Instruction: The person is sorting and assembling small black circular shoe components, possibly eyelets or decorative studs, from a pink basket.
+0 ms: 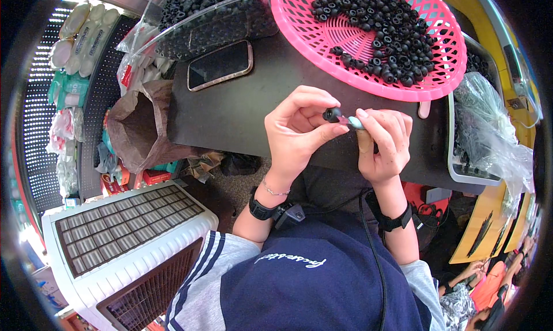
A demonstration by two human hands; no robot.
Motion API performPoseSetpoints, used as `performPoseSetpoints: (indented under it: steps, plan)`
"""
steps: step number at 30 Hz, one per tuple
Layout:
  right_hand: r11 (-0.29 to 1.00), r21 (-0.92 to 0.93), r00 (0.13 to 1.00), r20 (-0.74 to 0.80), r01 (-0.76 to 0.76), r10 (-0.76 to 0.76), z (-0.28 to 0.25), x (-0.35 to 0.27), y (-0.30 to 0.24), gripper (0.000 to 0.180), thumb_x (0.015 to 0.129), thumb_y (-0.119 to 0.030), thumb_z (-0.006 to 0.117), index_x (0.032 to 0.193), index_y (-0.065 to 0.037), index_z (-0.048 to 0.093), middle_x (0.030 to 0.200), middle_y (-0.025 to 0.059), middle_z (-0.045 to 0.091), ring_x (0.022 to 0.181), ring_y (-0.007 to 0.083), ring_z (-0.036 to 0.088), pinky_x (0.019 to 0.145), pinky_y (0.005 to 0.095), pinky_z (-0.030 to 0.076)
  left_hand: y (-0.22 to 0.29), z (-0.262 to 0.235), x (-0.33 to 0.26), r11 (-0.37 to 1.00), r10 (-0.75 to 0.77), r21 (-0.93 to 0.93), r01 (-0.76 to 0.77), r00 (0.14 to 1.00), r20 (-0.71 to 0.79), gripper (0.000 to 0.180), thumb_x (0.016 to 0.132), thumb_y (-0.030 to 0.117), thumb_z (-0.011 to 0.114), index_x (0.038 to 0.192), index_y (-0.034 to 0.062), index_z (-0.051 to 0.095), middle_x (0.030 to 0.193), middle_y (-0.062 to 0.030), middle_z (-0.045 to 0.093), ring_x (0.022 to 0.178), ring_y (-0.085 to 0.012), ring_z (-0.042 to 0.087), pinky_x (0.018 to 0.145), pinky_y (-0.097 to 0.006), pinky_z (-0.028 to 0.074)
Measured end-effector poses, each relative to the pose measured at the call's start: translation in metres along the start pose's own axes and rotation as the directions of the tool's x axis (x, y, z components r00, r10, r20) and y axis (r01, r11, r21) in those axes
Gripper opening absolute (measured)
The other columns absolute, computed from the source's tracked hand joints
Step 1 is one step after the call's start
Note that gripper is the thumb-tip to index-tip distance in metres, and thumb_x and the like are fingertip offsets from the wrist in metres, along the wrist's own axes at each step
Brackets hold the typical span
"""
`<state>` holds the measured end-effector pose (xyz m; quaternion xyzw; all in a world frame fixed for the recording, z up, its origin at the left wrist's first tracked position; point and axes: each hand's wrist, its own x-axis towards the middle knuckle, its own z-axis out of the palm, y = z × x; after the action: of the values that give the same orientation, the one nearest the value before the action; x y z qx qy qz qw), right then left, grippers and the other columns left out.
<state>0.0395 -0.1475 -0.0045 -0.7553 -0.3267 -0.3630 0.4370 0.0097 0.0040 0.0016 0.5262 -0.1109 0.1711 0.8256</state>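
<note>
Above the dark table's near edge, my left hand pinches a small black hollow rubber-looking piece between thumb and fingers. My right hand is closed in a pinch right beside it, its fingertips almost meeting those of the left. Between the two hands shows a small pale teal spot with a pinkish bit at its left; I cannot tell whether that is a held part or a painted nail. A pink plastic basket with many similar black pieces stands just beyond my hands.
A clear plastic box of black pieces stands at the back left, a phone before it. At the right is a pale tray with a clear plastic bag. A brown bag and white air cooler are left. People sit lower right.
</note>
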Motion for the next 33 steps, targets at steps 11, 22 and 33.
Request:
performPoseSetpoints:
  steps: [11,22,33]
  plan:
    - [0.999,-0.047,1.000,0.012,0.025,-0.025,-0.0031,0.0007,-0.0031,0.031,0.071,-0.013,0.073,0.102,-0.009,0.070,0.089,0.0030,0.066,0.074,0.0180,0.059,0.074,0.0292,0.040,-0.0004,-0.0031,0.0009,0.999,0.051,0.017,-0.051,0.999,0.016,0.034,0.070,-0.012,0.073,0.102,-0.0054,0.061,0.106,-0.0134,0.057,0.093,-0.0171,0.062,0.079,-0.027,0.056]
    - [0.999,-0.040,1.000,0.014,0.024,-0.024,-0.0036,0.0014,-0.0034,0.031,0.071,-0.012,0.073,0.101,-0.010,0.070,0.088,0.0031,0.066,0.076,0.0186,0.059,0.075,0.0293,0.040,0.0033,0.0031,0.0003,0.999,-0.009,0.052,0.012,0.998,-0.062,0.032,0.071,-0.003,0.075,0.099,-0.0012,0.061,0.100,-0.0137,0.060,0.083,-0.0195,0.061,0.076,-0.029,0.051]
    - [0.999,0.030,0.999,0.029,-0.029,0.028,-0.0030,-0.0030,0.0017,0.025,0.079,-0.010,0.068,0.102,-0.002,0.067,0.083,0.0062,0.066,0.067,0.0196,0.059,0.066,0.0301,0.042,0.0020,-0.0023,0.0013,0.991,-0.026,-0.130,0.031,0.999,0.040,0.033,0.072,-0.011,0.073,0.102,-0.0062,0.060,0.106,-0.0150,0.059,0.093,-0.0201,0.063,0.082,-0.031,0.055]
